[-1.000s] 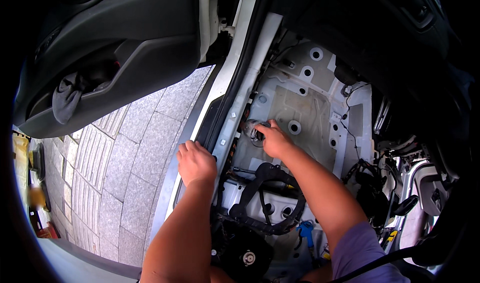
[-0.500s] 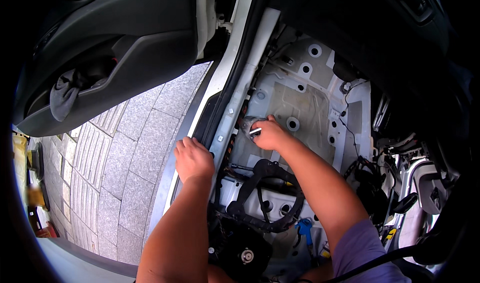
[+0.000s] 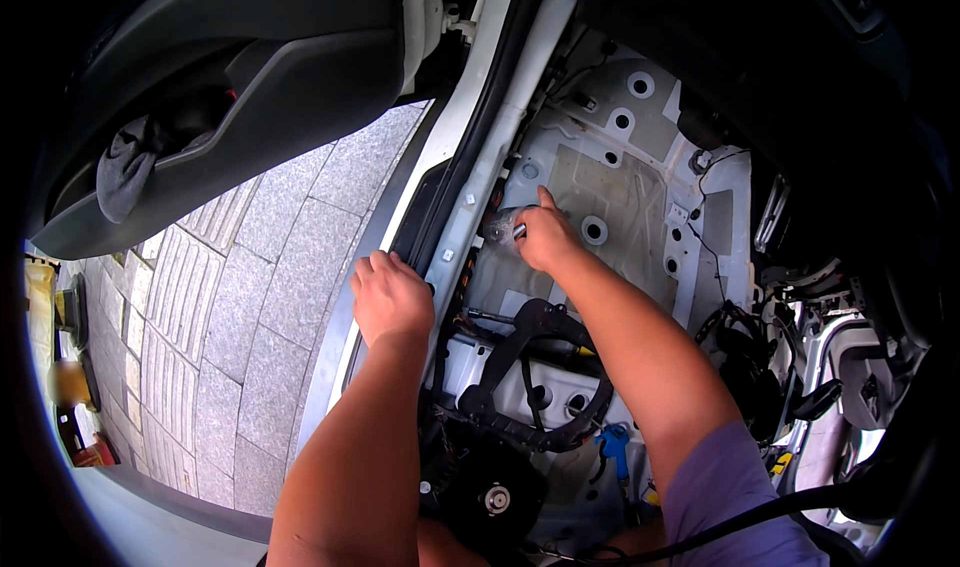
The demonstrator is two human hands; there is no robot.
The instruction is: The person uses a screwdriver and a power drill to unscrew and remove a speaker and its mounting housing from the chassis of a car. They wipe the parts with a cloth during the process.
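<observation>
Small and silvery, a metal part [image 3: 512,229] sits in the fingertips of the right hand [image 3: 545,239], low against the bare grey floor pan [image 3: 610,182] of a stripped car, just beside the inner face of the door sill [image 3: 470,167]. The fingers curl in around the part — a pinching grip, with the forefinger stretched forward past it. What kind of part it is stays too blurred to tell.

The left hand [image 3: 388,297] rests on the sill's edge, knuckles up, fingers bent and close together over the black rubber seal [image 3: 420,217]; it holds nothing that shows.

Between the two forearms a thick black wiring loom [image 3: 520,407] loops across the floor, with a round black component [image 3: 497,497] below it. Round holes dot the pan ahead of the right hand. Outside, grey paving stones [image 3: 250,287] lie under the open door [image 3: 220,97] — a dark cloth [image 3: 125,172] hangs from its pocket.
</observation>
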